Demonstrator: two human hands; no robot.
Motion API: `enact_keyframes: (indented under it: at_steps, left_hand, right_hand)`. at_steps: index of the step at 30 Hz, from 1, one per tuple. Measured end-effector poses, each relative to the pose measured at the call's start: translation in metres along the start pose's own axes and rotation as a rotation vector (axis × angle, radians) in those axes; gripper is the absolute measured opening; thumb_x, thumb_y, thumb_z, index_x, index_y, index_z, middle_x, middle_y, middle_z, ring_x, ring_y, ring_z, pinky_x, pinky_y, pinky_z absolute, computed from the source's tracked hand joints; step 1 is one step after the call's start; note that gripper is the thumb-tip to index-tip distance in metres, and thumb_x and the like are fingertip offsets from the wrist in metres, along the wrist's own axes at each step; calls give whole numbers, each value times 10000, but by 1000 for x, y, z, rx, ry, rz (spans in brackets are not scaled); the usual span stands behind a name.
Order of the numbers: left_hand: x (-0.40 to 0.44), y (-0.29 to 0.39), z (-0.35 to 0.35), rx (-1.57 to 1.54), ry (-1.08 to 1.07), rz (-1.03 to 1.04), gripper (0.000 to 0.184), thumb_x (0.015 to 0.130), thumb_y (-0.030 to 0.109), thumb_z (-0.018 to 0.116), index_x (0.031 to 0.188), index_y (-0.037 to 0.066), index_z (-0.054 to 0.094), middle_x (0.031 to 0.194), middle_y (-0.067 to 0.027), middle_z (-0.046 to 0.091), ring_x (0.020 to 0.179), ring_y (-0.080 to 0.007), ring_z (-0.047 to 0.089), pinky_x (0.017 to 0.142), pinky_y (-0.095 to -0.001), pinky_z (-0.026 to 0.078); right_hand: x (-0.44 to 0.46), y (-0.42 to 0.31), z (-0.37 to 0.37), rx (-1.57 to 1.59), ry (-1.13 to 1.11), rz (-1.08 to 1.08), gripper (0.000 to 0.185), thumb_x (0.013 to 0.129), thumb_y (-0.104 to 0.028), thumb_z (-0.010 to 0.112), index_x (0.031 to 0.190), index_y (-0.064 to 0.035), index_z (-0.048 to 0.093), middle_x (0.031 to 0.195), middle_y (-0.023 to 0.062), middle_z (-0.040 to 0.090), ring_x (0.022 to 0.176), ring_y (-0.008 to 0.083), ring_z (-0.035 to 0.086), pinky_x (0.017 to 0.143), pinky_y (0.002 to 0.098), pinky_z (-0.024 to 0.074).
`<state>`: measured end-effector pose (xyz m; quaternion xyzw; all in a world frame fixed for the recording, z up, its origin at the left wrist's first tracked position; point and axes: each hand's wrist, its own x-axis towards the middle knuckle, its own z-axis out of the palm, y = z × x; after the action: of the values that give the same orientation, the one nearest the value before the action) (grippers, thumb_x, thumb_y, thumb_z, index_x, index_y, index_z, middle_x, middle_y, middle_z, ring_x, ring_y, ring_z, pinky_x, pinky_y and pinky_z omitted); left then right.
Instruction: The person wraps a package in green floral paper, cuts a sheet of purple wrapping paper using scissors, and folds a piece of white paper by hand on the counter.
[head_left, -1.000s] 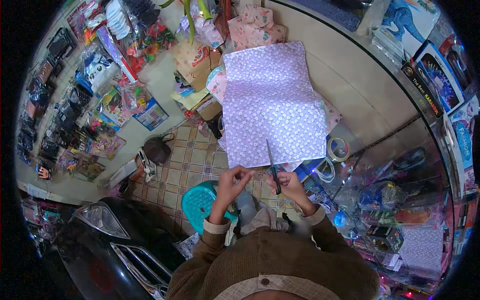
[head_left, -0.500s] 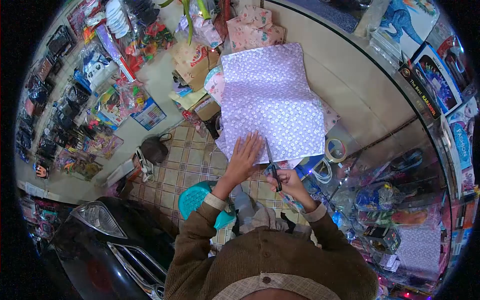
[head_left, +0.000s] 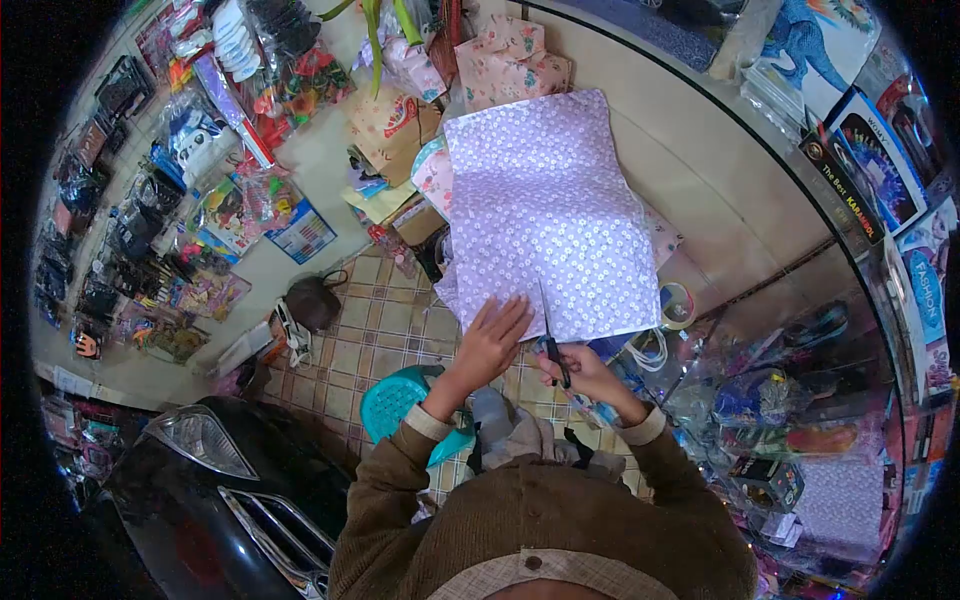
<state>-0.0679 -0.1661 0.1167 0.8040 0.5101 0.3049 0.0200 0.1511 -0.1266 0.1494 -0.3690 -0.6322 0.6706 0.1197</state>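
A lilac sheet (head_left: 540, 200) with small white flowers lies spread before me, its near edge toward my body. My left hand (head_left: 494, 342) rests flat on the sheet's near left part, fingers stretched out. In my right hand (head_left: 580, 368) is a pair of scissors (head_left: 556, 358) with dark handles, gripped by the fingers. The blades point away from me over the near edge of the sheet, just right of my left fingertips. Whether the blades are parted, I cannot make out.
Right of the sheet are a roll of tape (head_left: 677, 305) and a white coiled cable (head_left: 648, 350). A teal plastic stool (head_left: 395, 402) stands on the tiled floor below. A curved glass counter edge (head_left: 800, 140) runs along the right. A black motorcycle (head_left: 240, 490) is at lower left.
The sheet has shifted slightly toward me and to the right. My left hand has slid a little nearer my body, and the scissors have moved slightly toward me too.
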Motion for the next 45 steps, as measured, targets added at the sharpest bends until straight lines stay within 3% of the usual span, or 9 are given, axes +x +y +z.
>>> enact_keyframes:
  at_steps: [7,8,14,29,32,35,39,42,45]
  left_hand:
    - [-3,16,4,-126,-3,53,596,771,71,639,1341,21,469,1396,-153,461,1289,-299,451,1076,-460,355]
    - [-4,17,6,-161,-1,52,604,766,65,641,1344,25,470,1395,-151,465,1280,-304,462,1066,-457,377]
    - [-3,18,1,-193,-31,53,606,770,34,628,1351,14,457,1367,-159,490,1253,-320,488,1055,-433,399]
    - [-6,20,0,-209,-41,66,572,787,67,637,1334,17,482,1360,-150,500,1259,-317,478,1049,-451,403]
    - [-3,20,-13,-410,-56,83,510,823,118,634,1305,14,507,1359,-158,500,1240,-331,493,1056,-446,378]
    - [3,-1,-24,-361,205,44,443,839,165,648,1255,47,552,1319,-164,527,1178,-339,534,1023,-426,387]
    - [22,-48,-1,-782,782,-573,492,901,199,621,1340,60,449,1270,-124,537,1098,-232,550,988,-364,389]
    - [16,-60,14,-1124,793,-854,622,929,187,594,1451,97,267,1297,-150,488,1063,-211,548,931,-349,433]
    - [27,-34,-14,-1155,615,-1000,747,930,152,591,1499,128,108,1302,-198,471,1009,-214,573,839,-308,479]
  right_hand:
    - [-2,-49,-17,-81,-73,210,386,939,-381,584,999,-5,647,765,20,653,663,71,603,551,202,442]
    - [1,-39,-18,-80,-67,160,470,908,-452,608,930,14,655,702,3,620,661,80,593,595,230,463]
    - [15,8,-19,-41,-20,-25,304,934,-293,615,957,8,653,788,26,656,688,60,600,592,223,470]
    - [-1,-4,-14,-42,77,-38,221,887,-205,683,836,2,624,675,25,634,573,71,598,523,214,458]
    - [-2,-5,-12,88,59,-47,209,887,-192,683,825,-2,623,664,18,627,568,73,595,520,223,457]
    - [0,9,-19,7,23,-74,200,891,-184,676,835,-1,617,691,20,628,594,74,598,536,227,462]
    - [-2,14,-24,18,-10,-48,201,898,-186,667,865,4,609,728,20,624,635,70,593,563,226,458]
    - [0,15,-29,8,-35,-48,209,901,-196,665,883,3,605,735,10,614,644,65,579,574,226,450]
    - [1,15,-29,3,-33,-57,219,898,-210,669,895,-1,603,734,-2,606,646,59,566,577,230,443]
